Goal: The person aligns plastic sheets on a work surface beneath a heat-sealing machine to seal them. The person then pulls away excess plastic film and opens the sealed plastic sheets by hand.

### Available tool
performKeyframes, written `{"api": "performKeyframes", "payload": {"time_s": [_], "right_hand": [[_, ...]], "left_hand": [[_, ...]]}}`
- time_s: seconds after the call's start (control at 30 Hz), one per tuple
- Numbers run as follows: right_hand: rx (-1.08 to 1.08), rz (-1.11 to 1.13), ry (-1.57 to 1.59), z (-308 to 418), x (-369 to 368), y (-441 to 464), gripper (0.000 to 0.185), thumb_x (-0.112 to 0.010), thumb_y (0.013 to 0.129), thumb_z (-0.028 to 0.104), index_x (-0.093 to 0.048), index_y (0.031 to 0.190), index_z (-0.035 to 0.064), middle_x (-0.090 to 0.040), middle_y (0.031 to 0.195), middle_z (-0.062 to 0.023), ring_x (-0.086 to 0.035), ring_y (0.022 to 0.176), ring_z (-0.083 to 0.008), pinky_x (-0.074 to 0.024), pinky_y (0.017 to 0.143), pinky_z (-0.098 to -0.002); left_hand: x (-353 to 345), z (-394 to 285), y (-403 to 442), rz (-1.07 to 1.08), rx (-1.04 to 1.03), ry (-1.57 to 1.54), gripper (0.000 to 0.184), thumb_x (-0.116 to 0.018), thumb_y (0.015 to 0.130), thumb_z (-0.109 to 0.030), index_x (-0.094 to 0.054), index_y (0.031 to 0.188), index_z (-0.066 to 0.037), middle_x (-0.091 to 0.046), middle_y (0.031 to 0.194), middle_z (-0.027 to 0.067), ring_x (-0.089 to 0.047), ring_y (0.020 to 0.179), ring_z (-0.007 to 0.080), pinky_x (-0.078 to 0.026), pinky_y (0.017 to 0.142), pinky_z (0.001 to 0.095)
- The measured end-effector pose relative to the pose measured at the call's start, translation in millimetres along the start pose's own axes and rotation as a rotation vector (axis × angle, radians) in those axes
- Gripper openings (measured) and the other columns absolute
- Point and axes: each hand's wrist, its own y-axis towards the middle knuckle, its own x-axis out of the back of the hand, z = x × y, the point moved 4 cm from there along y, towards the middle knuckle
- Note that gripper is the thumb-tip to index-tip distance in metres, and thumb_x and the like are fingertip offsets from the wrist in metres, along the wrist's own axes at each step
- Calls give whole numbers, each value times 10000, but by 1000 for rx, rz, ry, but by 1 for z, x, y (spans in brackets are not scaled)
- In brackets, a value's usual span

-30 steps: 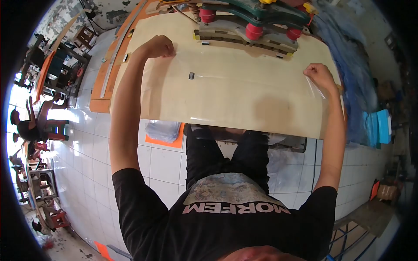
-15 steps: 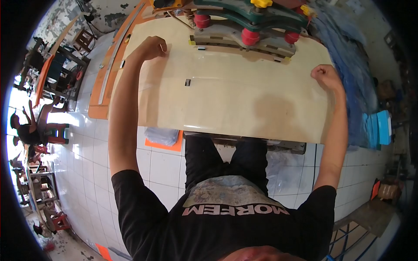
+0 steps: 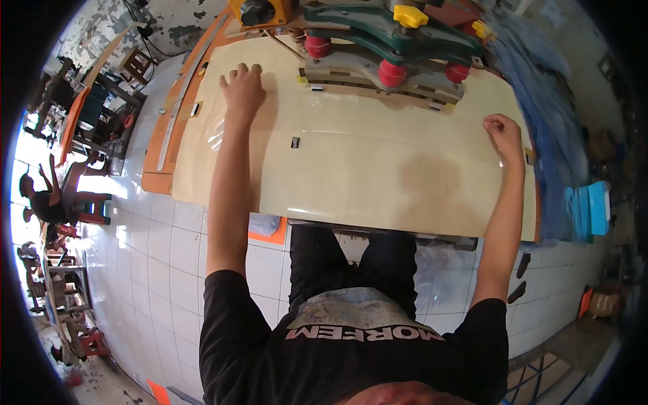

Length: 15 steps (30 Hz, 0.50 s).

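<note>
My left hand (image 3: 244, 91), fingers spread, is over the left part of the cream-coloured tabletop sheet (image 3: 364, 169). Near the sheet's right edge, my right hand (image 3: 504, 133) has its fingers curled together; what they hold, if anything, is too small to tell. Clear plastic film shows as glints beside my left forearm and across the middle. A small dark block (image 3: 295, 142) lies on the surface between my hands. At the back stands a green and grey press-like device (image 3: 385, 57) with red cylinders and a yellow knob.
An orange board with a metal ruler (image 3: 177, 115) runs along the left side. Blue plastic sheeting (image 3: 550, 155) hangs at the right. A yellow box (image 3: 260, 12) stands at the back. Below the table is a plastic bundle (image 3: 264, 223). Another person (image 3: 42, 200) sits far left.
My left hand has gone from curled fingers to spread ones and turned forward. My right hand, earlier holding clear film, stays near the right edge, slightly lower in view. The view has shifted a little.
</note>
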Motion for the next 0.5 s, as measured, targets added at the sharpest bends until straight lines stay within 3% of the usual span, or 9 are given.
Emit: {"api": "performKeyframes", "payload": {"time_s": [0.03, 0.1, 0.13, 0.17, 0.27, 0.5], "right_hand": [[2, 5, 2, 0, 0, 0, 131, -676, 803, 48, -692, 915, -20, -637, 735, -34, -553, 686, -108, -457, 667, -252], [68, 48, -20, 0, 0, -1, 152, -670, 809, 36, -687, 950, -21, -622, 748, -21, -545, 697, -103, -450, 670, -245], [67, 55, -20, -2, 0, -1, 152, -670, 809, 36, -687, 950, -21, -622, 748, -21, -545, 697, -103, -450, 670, -245], [69, 68, 8, -3, 0, 0, 154, -665, 811, 26, -684, 958, -19, -613, 748, -12, -539, 697, -97, -445, 669, -240], [83, 93, 34, -16, 1, 7, 153, -655, 816, 6, -680, 966, -16, -599, 753, 3, -527, 700, -85, -437, 674, -231], [66, 99, -67, 0, -1, 3, 141, -645, 838, 6, -679, 974, 2, -628, 809, 2, -536, 746, -80, -439, 718, -224]], "left_hand": [[-11, -3, 1, 2, 4, 3, 350, -573, 811, -85, -613, 1153, -149, -581, 1229, 106, -560, 1163, 253, -321, 1067, 553], [-26, -14, -1, -138, -92, -397, 378, -566, 820, -96, -603, 1194, -130, -578, 1224, 132, -542, 1176, 288, -305, 1085, 544], [-31, -16, 0, -101, -118, -480, 394, -532, 870, -164, -570, 1256, -97, -553, 1272, 169, -512, 1209, 329, -288, 1101, 530], [-38, -19, -1, -95, -110, -480, 394, -532, 870, -164, -570, 1256, -97, -553, 1272, 169, -512, 1209, 329, -288, 1101, 530], [-38, -31, -7, -140, -113, -527, 469, -448, 945, -337, -517, 1303, -41, -458, 1409, 197, -406, 1330, 334, -259, 1115, 516], [-50, -25, -4, -63, -122, -434, 514, -452, 942, -410, -509, 1301, -47, -425, 1440, 176, -339, 1375, 301, -211, 1138, 477]]}}
